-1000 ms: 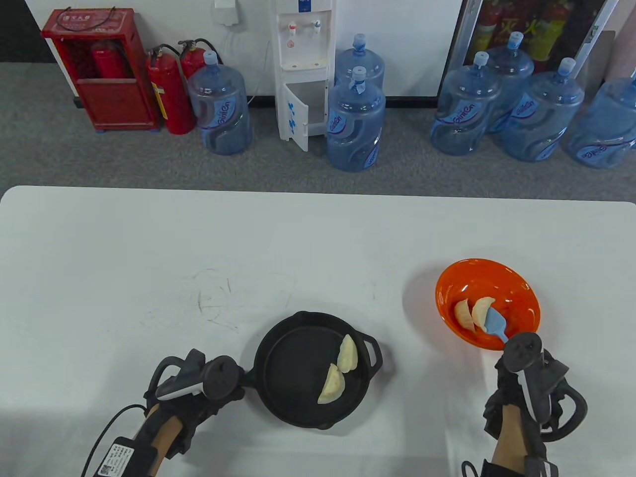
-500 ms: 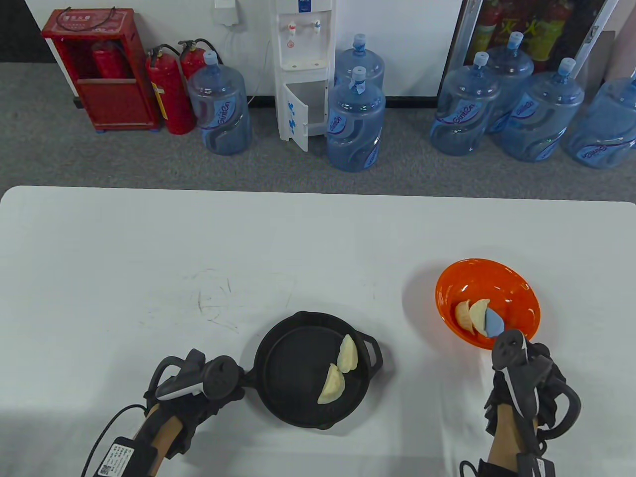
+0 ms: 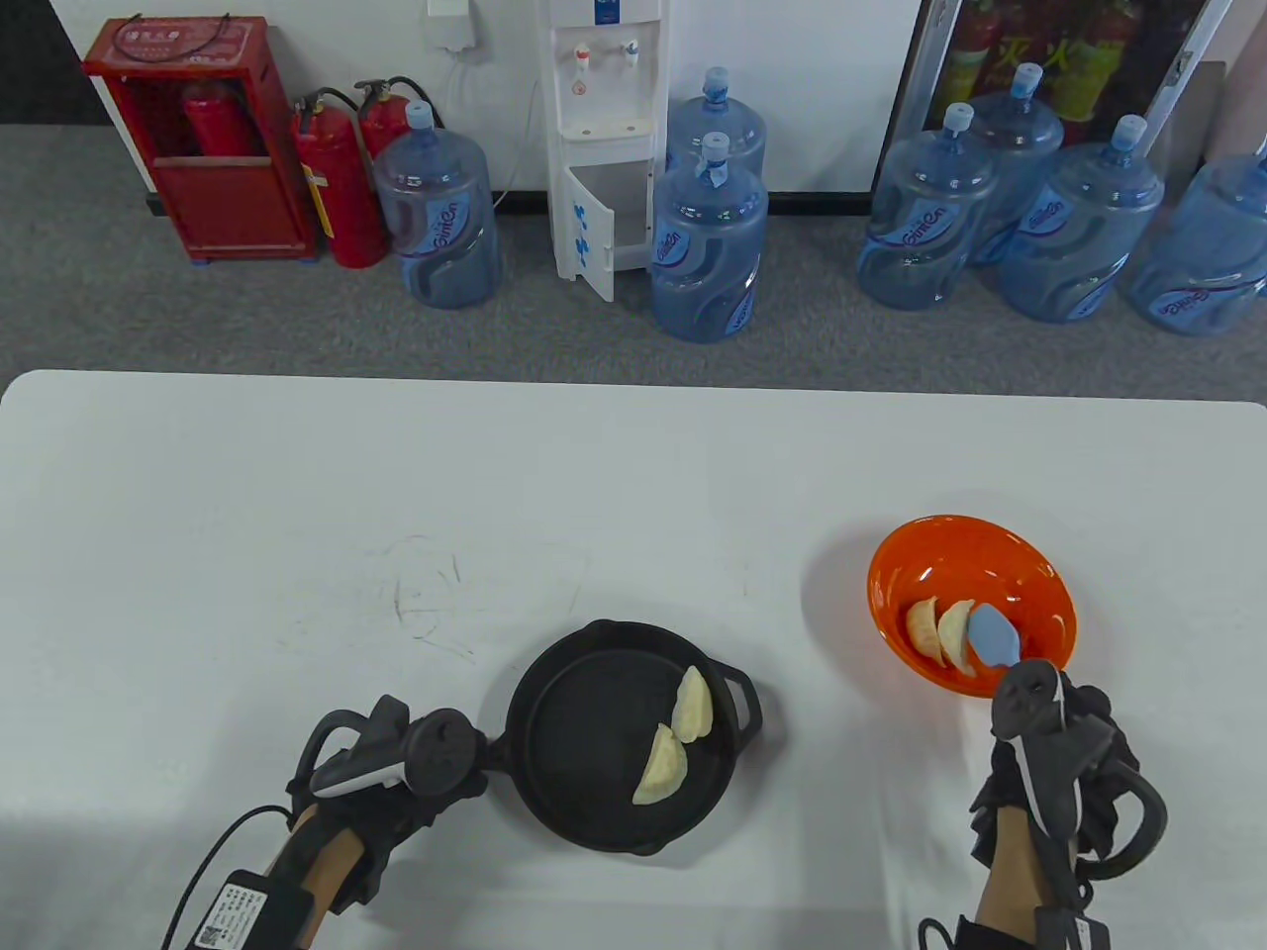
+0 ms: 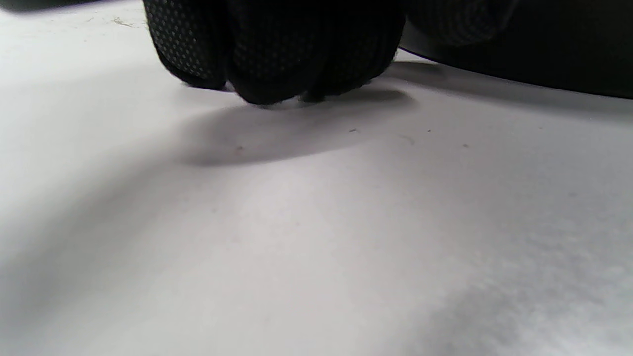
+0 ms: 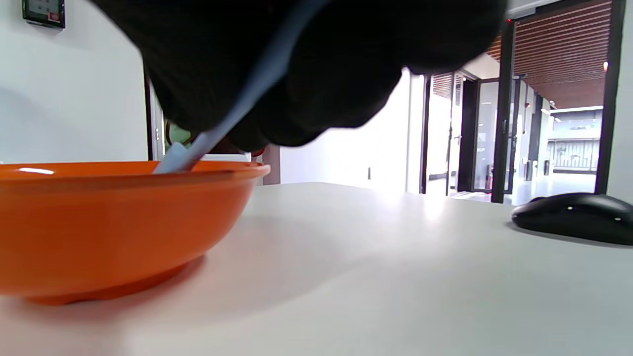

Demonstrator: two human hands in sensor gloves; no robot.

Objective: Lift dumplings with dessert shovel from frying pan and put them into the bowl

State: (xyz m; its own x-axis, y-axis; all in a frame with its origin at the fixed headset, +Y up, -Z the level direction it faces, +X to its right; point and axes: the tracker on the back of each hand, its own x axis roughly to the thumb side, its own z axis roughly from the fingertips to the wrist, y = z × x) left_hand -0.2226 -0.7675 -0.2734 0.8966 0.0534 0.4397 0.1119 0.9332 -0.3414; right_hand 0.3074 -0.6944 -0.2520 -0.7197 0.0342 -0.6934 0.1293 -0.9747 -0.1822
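Right grip [image 3: 1049, 767] curled round dessert shovel [image 3: 993, 636] in bowl [image 3: 1029, 559]; left grip [image 3: 381, 772] clasping frying pan [image 3: 564, 752].

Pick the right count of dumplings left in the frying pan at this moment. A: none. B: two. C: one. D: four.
B: the table view shows two dumplings lying in the black frying pan, while two others already sit in the orange bowl beside the blue dessert shovel.

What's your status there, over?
Right hand grips shovel, blade in bowl. Left hand at pan handle. Two dumplings bowled, two left in pan. Path looks clear.
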